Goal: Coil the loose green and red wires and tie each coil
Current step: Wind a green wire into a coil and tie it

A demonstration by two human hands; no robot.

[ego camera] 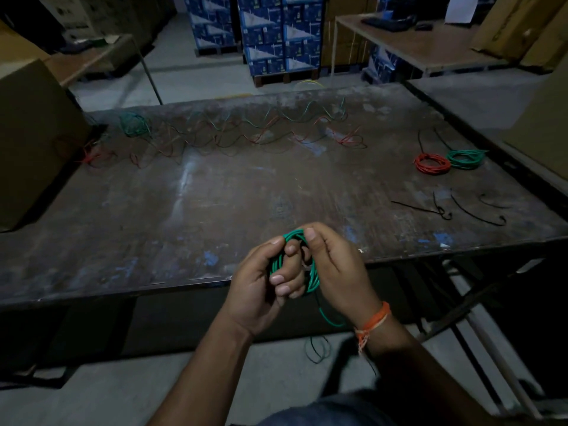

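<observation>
A green wire coil is held over the table's near edge between both hands. My left hand grips its left side with fingers curled through the loop. My right hand pinches its top and right side; a free green end hangs below the wrist. Loose green and red wires lie strung out across the far part of the table. A bunched green wire sits at the far left. A finished red coil and a green coil lie side by side at the right.
Several black cable ties lie at the right near the front edge. A cardboard box stands on the table's left end. Stacked blue cartons and other tables stand behind. A metal frame sits below at the right.
</observation>
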